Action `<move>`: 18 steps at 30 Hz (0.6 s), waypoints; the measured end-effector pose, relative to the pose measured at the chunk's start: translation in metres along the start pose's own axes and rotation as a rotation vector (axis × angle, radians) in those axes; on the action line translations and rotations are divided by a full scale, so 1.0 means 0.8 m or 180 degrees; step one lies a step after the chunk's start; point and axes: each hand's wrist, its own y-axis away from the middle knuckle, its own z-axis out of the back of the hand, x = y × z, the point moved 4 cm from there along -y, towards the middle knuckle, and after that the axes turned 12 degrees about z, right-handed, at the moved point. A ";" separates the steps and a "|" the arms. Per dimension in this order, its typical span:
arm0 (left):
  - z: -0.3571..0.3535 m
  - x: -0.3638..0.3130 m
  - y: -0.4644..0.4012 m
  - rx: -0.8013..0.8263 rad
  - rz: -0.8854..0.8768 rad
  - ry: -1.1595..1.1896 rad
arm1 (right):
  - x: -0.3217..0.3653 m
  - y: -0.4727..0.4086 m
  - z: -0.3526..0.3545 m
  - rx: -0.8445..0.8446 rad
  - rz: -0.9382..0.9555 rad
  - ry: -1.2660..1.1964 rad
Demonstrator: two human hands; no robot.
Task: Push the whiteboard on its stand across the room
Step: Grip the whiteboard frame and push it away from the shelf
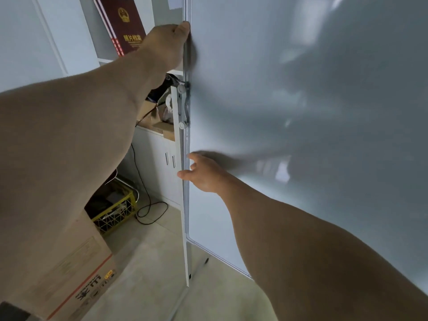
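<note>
The whiteboard [289,93] fills the right half of the view, its glossy face turned toward me and its left metal edge running down the middle. The white upright of its stand [179,158] sits just left of that edge, joined by a bracket with two round knobs. My left hand [169,42] is high up, fingers wrapped round the board's left edge. My right hand [203,173] is lower, at the same edge, thumb in front of the frame and fingers spread, with the grip itself blurred.
A white shelf unit with a dark red book [122,26] stands behind the board's edge. Below are white cabinet doors [162,163], a yellow crate [115,212], a black cable [150,209] on the tiled floor and a cardboard box [81,274] at lower left.
</note>
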 end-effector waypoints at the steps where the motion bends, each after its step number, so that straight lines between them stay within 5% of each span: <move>1: -0.004 -0.002 -0.006 0.0011 0.0061 -0.0018 | -0.002 -0.003 0.004 -0.0006 -0.0021 0.0007; 9: -0.045 -0.017 -0.035 0.0260 0.0435 0.1119 | -0.032 -0.025 0.032 -0.0063 -0.0088 0.0203; 18: -0.089 -0.027 -0.056 0.0484 0.0374 0.1261 | -0.067 -0.016 0.066 -0.0130 -0.0205 0.0337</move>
